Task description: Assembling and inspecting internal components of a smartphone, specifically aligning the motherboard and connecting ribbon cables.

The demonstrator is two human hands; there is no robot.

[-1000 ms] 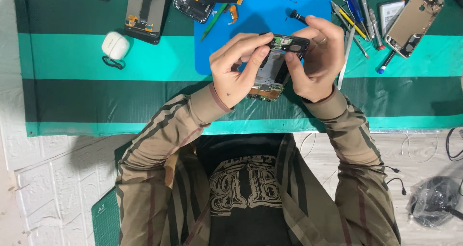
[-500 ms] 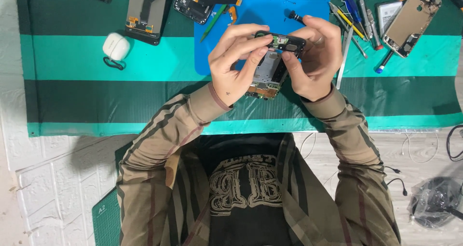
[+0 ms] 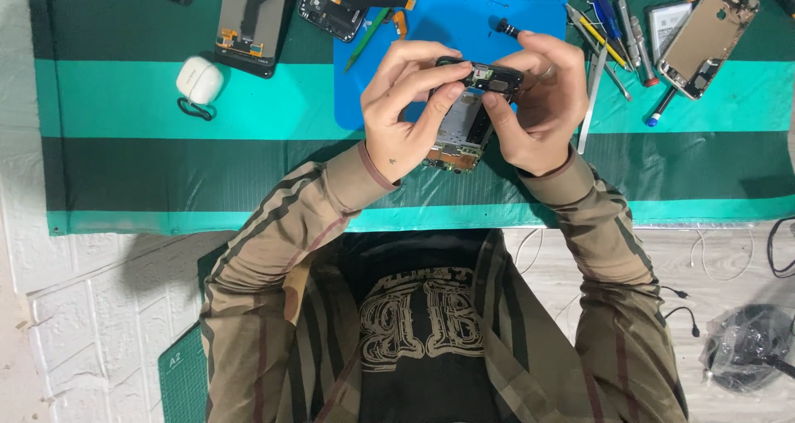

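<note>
Both my hands hold an opened phone body [image 3: 464, 129] with bare circuit parts, raised just above the blue work mat [image 3: 464, 25]. My left hand [image 3: 406, 108] grips its left side, thumb and fingers pinching the dark top end [image 3: 489, 77]. My right hand [image 3: 538, 104] clasps the right side and the same top end. The phone's lower edge, with orange-brown parts, pokes out beneath my palms.
On the green striped table cover [image 3: 124, 158] lie a white earbud case [image 3: 199, 80], a phone screen panel [image 3: 252, 21], another opened phone part [image 3: 339, 4], several screwdrivers and tweezers [image 3: 609, 38], and a phone frame [image 3: 708, 33] at the right. A cutting mat [image 3: 182, 381] and cables lie below.
My fingers have shifted slightly on the phone's top end; the phone stays in both hands at about the same spot.
</note>
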